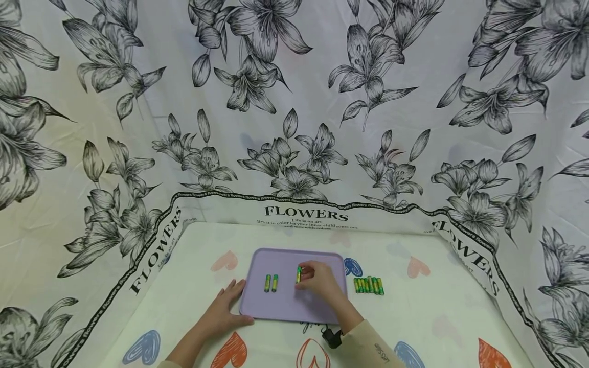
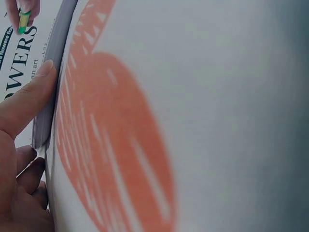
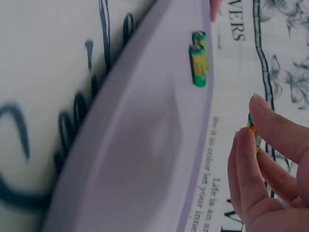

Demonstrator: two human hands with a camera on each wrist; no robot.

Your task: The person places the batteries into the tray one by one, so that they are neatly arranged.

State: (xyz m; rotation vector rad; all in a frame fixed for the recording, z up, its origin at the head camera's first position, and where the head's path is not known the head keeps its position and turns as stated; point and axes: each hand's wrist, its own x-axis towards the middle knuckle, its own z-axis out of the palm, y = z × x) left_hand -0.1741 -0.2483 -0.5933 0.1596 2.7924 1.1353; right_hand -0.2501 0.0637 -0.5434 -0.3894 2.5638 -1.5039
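A lilac rectangular tray (image 1: pixel 285 309) lies on the cloth. Two green-and-yellow batteries (image 1: pixel 271 283) stand side by side on its left half, also visible as a pair of batteries (image 3: pixel 198 65) in the right wrist view. Over the tray's right half, my right hand (image 1: pixel 319 281) pinches another such battery (image 1: pixel 298 274) between thumb and fingertips, held upright. My left hand (image 1: pixel 223 313) rests spread at the tray's near left corner. In the left wrist view, the left thumb (image 2: pixel 34 96) lies against the tray rim (image 2: pixel 60 53).
Right of the tray, several matching batteries (image 1: pixel 368 285) sit in a tight row on the white cloth (image 1: pixel 414 317) printed with hearts. A flower-patterned curtain (image 1: pixel 299 153) surrounds the back and sides. A small black object (image 1: pixel 332 337) shows by the right sleeve (image 1: pixel 370 347).
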